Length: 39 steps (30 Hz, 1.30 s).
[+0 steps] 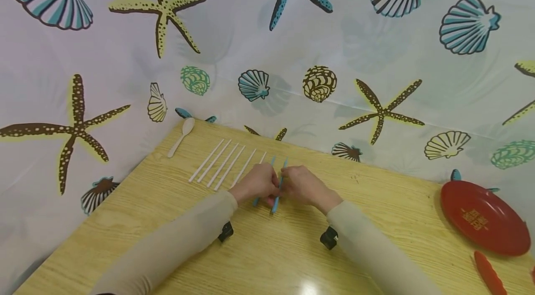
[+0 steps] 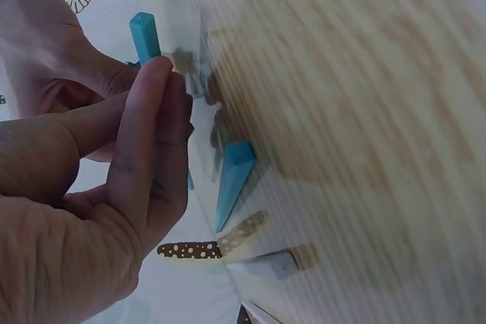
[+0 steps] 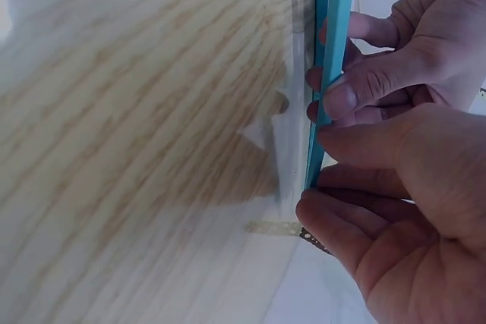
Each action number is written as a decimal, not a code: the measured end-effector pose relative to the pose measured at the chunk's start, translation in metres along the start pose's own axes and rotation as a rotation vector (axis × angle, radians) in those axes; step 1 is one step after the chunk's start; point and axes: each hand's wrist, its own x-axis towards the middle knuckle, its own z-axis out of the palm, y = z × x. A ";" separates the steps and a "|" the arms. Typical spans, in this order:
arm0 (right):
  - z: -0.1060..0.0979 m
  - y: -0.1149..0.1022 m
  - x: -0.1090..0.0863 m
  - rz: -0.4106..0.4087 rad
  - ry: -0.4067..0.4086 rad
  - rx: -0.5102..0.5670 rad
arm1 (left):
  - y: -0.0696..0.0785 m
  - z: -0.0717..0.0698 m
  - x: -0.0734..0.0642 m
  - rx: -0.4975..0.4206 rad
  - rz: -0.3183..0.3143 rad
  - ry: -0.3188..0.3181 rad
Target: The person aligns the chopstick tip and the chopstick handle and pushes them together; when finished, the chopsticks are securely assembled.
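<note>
Both hands hold one light-blue chopstick [image 1: 274, 206] just above the table. My left hand [image 1: 260, 180] pinches it between thumb and fingers nearer its thick end, as the right wrist view shows. Lower down toward the thin end, the thumb and fingers of my right hand [image 1: 305, 186] pinch the same chopstick [image 3: 334, 43]. A second blue chopstick [image 2: 237, 172] lies on the table beneath and to the left of my left hand, which partly covers it in the head view. Left of it, several white chopsticks [image 1: 227, 167] lie roughly parallel in a row.
A white spoon [image 1: 186, 127] lies at the table's far left corner. On the right are a red oval plate [image 1: 501, 220] and a red-handled utensil [image 1: 486, 272], cut off by the frame. A shell-and-starfish patterned cloth [image 1: 284, 53] hangs behind the wooden table [image 1: 267, 258].
</note>
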 end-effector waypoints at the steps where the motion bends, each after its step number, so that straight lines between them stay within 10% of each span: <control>1: 0.001 0.000 0.000 -0.004 -0.003 -0.003 | 0.000 0.000 0.000 0.013 0.007 0.002; 39: 0.004 0.006 -0.001 0.039 -0.110 0.021 | 0.008 0.003 0.014 0.425 0.038 0.082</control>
